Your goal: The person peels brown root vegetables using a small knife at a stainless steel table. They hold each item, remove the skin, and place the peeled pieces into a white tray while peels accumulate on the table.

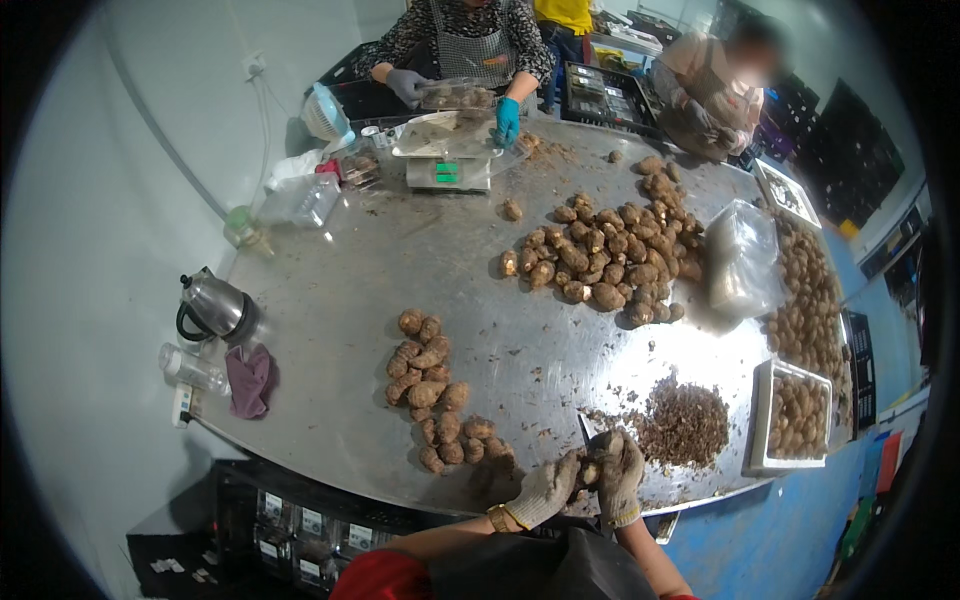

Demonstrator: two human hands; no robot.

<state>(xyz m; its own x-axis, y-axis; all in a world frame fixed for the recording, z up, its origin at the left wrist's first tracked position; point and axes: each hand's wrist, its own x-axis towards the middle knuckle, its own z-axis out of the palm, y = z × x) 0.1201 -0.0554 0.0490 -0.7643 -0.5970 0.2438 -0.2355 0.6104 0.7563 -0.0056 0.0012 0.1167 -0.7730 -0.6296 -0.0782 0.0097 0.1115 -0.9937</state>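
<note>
My left hand [549,489], in a soiled knitted work glove, is closed around a small brown taro corm [589,474] with a pale cut end. My right hand [619,474], gloved alike, is against the same corm at the table's near edge. A pointed knife blade [585,427] sticks out beside the right hand; its handle is hidden by the fingers. Left of my hands lies a cluster of taro corms [426,394]. Farther off rises a larger heap of corms [600,247]. A pile of brown peelings [684,421] lies right of my hands.
A white foam box [761,420] of corms and clear plastic trays [744,259] stand at right. A kettle [217,304], purple cloth [250,381] and plastic bottle [193,367] are at left. Two people work across the metal table [322,330], one beside a scale [448,174].
</note>
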